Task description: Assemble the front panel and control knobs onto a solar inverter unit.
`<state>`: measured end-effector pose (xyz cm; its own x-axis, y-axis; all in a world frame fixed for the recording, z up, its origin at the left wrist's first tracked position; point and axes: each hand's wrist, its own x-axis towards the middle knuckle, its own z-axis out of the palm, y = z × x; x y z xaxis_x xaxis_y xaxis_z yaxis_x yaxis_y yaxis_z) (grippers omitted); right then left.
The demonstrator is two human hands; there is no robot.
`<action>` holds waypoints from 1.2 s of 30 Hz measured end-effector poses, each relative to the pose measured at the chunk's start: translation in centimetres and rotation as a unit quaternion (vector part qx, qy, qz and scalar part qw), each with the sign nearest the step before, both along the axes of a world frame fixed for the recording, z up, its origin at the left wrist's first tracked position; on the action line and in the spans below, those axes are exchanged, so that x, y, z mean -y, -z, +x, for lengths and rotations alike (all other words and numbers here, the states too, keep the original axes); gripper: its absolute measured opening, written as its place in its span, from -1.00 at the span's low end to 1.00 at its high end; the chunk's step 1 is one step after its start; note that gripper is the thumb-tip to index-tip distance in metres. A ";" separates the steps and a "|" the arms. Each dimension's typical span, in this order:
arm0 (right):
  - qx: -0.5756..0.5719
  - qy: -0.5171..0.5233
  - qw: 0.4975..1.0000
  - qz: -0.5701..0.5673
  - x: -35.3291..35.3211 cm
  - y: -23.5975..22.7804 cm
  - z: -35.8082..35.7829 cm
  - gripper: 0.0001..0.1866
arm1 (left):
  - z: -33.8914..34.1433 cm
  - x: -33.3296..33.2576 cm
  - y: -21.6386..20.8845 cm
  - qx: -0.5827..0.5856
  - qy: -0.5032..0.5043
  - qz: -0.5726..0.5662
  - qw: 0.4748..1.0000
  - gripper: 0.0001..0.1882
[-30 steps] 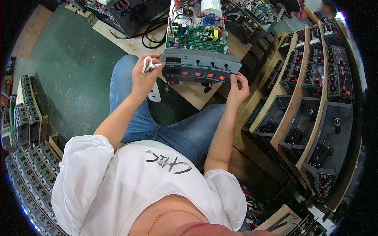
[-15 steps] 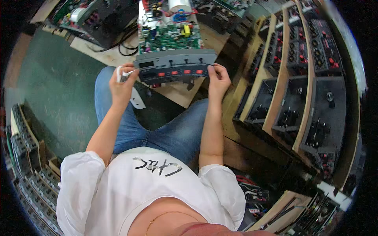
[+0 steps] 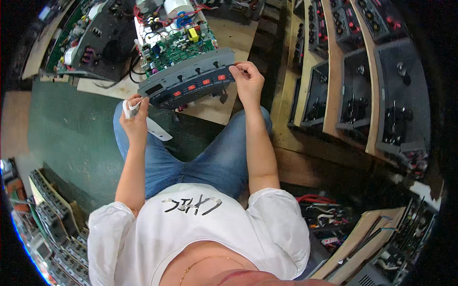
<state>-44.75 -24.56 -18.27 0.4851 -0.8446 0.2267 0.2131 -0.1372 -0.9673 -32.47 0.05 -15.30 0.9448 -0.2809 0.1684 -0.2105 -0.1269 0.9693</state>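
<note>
In front of my knees stands an electronic unit with a dark grey front panel [image 3: 185, 98] carrying several red buttons and a small dark display window. Behind the panel lies its exposed green circuit board [image 3: 179, 49], with a yellow block and wires on it. My right hand [image 3: 248, 82] pinches the panel's right end between thumb and fingers. At the panel's left end, the fingers of my left hand [image 3: 135, 119] are closed around a white strip [image 3: 158, 130], its tail hanging over my thigh. Whether those fingers also grip the panel cannot be made out.
More grey units with open boards [image 3: 93, 52] stand at the far left. A wooden rack [image 3: 329, 66] of dark units rises on the right. Trays of parts [image 3: 57, 217] sit at the lower left, and a bin of wired parts [image 3: 324, 214] at the lower right.
The view has shifted, and the unit now appears further left and slanted, its panel's left end lower. Both hands have stayed at the panel's ends, the white strip still in the left.
</note>
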 end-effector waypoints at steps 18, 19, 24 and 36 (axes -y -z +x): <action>-0.061 -0.007 0.997 -0.042 0.8 0.4 -0.2 -0.86 | -0.3 0.1 -0.5 -0.027 -0.030 0.027 0.999 -0.87; -0.065 -0.005 0.997 -0.037 0.8 0.4 -0.1 -0.87 | -0.3 0.1 -0.3 -0.034 -0.025 -0.002 0.999 -0.89; -0.064 -0.006 0.998 -0.012 0.5 0.2 0.1 -0.86 | -0.1 -0.3 0.5 0.011 0.001 -0.052 0.999 -0.92; -0.077 0.014 0.997 0.006 1.1 1.3 0.0 -0.88 | 0.7 -1.5 1.4 -0.101 0.069 -0.132 0.984 -0.88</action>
